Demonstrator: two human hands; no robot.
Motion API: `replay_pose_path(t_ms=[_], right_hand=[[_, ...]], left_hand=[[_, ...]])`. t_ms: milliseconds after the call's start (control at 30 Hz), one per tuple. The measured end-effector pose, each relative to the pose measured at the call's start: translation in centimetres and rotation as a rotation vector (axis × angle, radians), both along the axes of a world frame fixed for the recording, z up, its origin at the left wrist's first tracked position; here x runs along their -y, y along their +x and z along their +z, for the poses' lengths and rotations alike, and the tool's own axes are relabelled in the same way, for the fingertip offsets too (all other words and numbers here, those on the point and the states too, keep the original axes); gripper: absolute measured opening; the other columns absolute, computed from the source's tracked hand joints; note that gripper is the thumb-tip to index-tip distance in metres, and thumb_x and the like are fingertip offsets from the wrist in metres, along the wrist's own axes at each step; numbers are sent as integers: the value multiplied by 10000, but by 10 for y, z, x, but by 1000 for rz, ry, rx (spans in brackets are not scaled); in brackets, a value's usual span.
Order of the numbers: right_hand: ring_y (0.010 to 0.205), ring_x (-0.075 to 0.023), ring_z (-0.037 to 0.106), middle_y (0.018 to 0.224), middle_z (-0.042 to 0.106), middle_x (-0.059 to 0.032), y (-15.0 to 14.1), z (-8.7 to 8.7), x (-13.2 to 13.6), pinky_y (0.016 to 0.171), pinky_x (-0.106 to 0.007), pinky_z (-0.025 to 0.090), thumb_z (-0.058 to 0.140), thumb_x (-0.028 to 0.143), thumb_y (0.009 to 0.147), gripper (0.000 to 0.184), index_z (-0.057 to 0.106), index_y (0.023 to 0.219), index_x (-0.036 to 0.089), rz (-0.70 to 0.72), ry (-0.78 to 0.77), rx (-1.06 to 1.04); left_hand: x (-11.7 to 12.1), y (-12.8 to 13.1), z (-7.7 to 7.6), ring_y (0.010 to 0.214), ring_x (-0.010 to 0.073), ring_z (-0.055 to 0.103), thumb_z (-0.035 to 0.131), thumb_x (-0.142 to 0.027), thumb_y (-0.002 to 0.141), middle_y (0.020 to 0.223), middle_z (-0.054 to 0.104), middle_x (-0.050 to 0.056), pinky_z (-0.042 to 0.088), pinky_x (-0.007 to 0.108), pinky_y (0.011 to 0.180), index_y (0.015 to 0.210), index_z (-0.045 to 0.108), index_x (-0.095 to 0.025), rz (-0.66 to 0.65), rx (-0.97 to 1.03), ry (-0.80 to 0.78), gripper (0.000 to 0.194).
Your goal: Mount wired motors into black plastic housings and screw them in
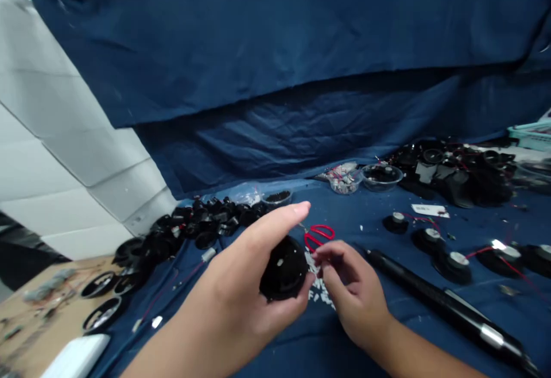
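black round part (283, 272): faces camera, axis unclear | left fingers (282, 223): gripping it | right fingers (346, 254): can't tell

The round black part (282, 269) looks like glossy plastic; the electric screwdriver (430, 295), at four o'clock, smooth and shiny; the blue cloth (206, 34), at twelve, matt and creased.

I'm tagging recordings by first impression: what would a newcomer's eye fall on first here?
Probably the left hand, holding a rounded black part near the centre, with the right hand curled beside it. The red-handled scissors beyond the right hand likely come next, vivid against the blue cloth, then the long black tool at lower right.
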State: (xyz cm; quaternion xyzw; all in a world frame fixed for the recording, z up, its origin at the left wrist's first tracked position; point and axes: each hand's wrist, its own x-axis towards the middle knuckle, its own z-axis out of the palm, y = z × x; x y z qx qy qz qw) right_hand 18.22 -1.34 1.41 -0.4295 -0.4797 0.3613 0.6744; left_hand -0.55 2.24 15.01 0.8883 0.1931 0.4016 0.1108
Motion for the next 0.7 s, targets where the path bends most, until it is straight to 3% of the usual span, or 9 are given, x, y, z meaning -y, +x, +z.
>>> replay_pose_path(t_ms=[100,200,400,567,700], right_hand=[[1185,-274,646,1269,689,-99,3,4,10,1069,-439,529,768,239,862,437,694,1292,264,-47,289,266],[1213,-287,654,1306,689,-97,3,9,13,1055,-448,543,693,245,928,442,648,1366,290,43,460,381],[889,-221,703,1024,729,-49,4,11,16,882,-366,609,645,387,1006,175,702,1149,303,46,453,329],[995,-264,737,1228,735,-97,5,17,20,948,-418,620,622,574,1019,401,672,1302,295,7,418,361],[1094,-300,735,1234,748,-95,7,18,18,988,-447,617,641,626,995,434,714,1251,283,23,408,348]], left_hand=[[6,4,-12,1326,288,682,863,-303,862,1544,612,40,594,349,1112,1647,333,-398,-60,-35,-79,953],[7,15,-20,1325,240,684,817,-360,919,1532,623,29,590,282,1094,1649,287,-392,-164,-133,-140,903],[3,31,-35,1306,194,687,825,-314,918,1452,675,31,539,256,1146,1595,351,-343,-265,-106,-157,827],[-1,33,-40,1262,239,717,895,-368,847,1340,742,59,537,323,1163,1371,577,-269,-304,-84,-217,621],[-4,35,-42,1247,288,724,917,-304,809,1267,771,83,504,436,1209,1293,622,-248,-338,-62,-255,570]])
